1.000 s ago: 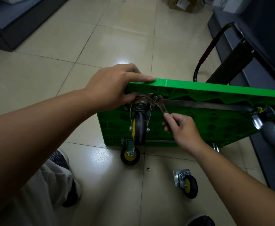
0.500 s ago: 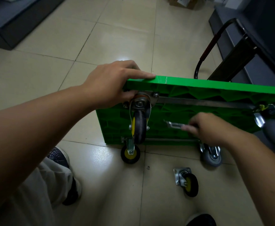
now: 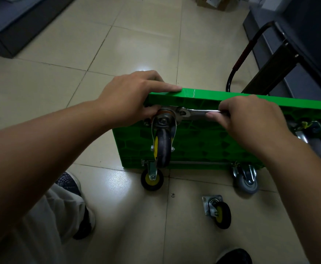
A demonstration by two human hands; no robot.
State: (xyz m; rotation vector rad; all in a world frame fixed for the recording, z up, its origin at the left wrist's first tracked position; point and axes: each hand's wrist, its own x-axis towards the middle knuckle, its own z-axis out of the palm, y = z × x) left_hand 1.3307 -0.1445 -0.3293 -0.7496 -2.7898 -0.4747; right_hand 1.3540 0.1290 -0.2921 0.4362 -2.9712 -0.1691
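Note:
A green plastic trolley platform [image 3: 203, 141] stands on its side on the tiled floor, underside facing me. My left hand [image 3: 129, 98] grips its top left corner, thumb against the mounting plate of a black-and-yellow caster [image 3: 162, 147]. My right hand [image 3: 245, 119] holds the handle of a metal spanner [image 3: 196, 113], which lies level with its jaw on a bolt at the caster's plate.
A loose black-and-yellow caster [image 3: 217, 212] and a small washer [image 3: 173, 195] lie on the floor. Another yellow caster [image 3: 152, 179] and a grey caster [image 3: 246, 179] sit at the platform's bottom edge. The trolley's black handle [image 3: 239, 60] extends behind. My shoes [image 3: 70, 183] are below left.
My right hand lifted the spanner from the middle of the underside back up to the bolt by the caster; it now lies level. My left hand stayed on the corner.

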